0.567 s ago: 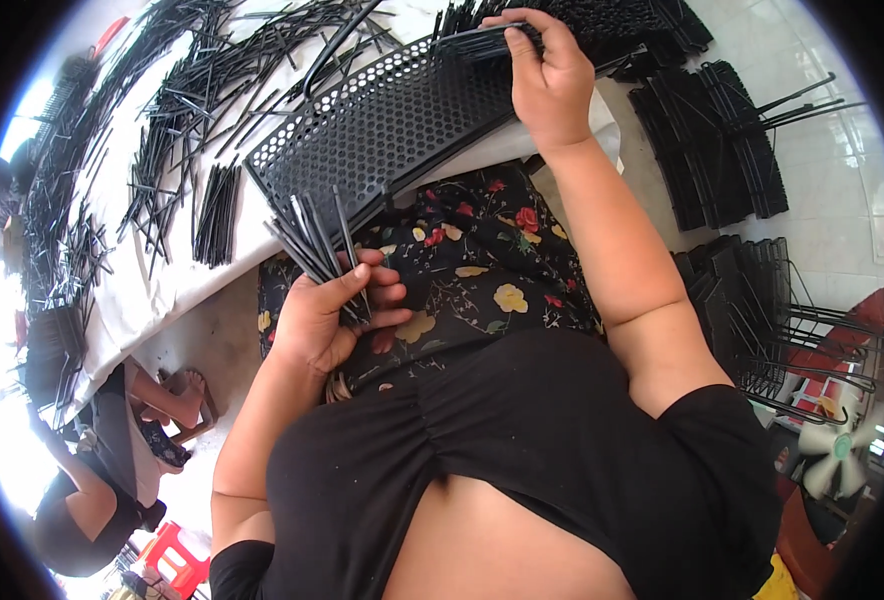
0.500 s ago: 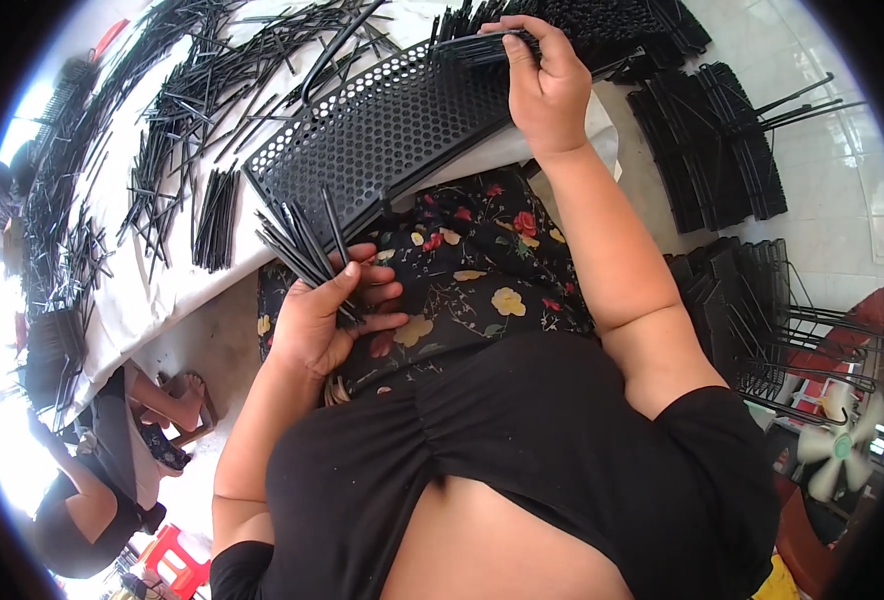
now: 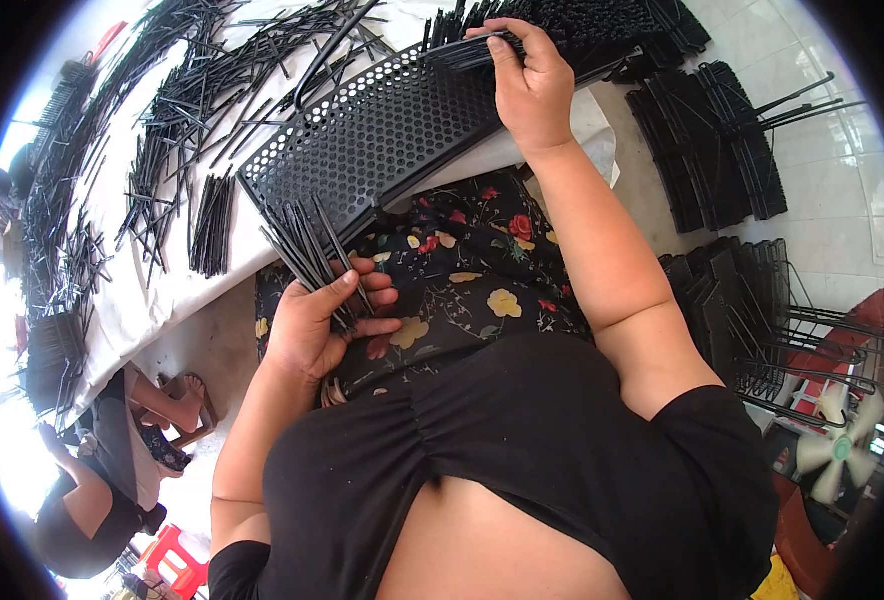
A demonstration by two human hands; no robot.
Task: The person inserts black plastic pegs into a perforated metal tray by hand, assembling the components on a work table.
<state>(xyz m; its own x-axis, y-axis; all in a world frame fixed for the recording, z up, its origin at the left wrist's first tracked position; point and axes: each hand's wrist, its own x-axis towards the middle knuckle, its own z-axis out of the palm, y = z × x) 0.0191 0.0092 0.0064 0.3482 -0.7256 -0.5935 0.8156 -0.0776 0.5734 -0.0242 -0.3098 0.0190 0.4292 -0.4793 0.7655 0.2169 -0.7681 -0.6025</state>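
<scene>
A black tray with rows of round holes lies slanted along the table's near edge, partly over my lap. Its far right part is packed with upright black sticks. In my left hand, by the tray's near left corner, is a loose bundle of thin black sticks, clasped between thumb and fingers. My right hand is over the right part of the tray, thumb and fingers pinching a slim dark stick that points left, close to the filled holes. Its tip is hard to make out.
Loose black sticks are heaped across the white-covered table, with a neat bundle near its edge. Black racks with long wire handles stand on the floor at right. A fan is lower right; another person sits lower left.
My right hand has shifted slightly left and down along the tray with the stick. The stick bundle in my left hand has spread a little; the tray has shifted slightly left.
</scene>
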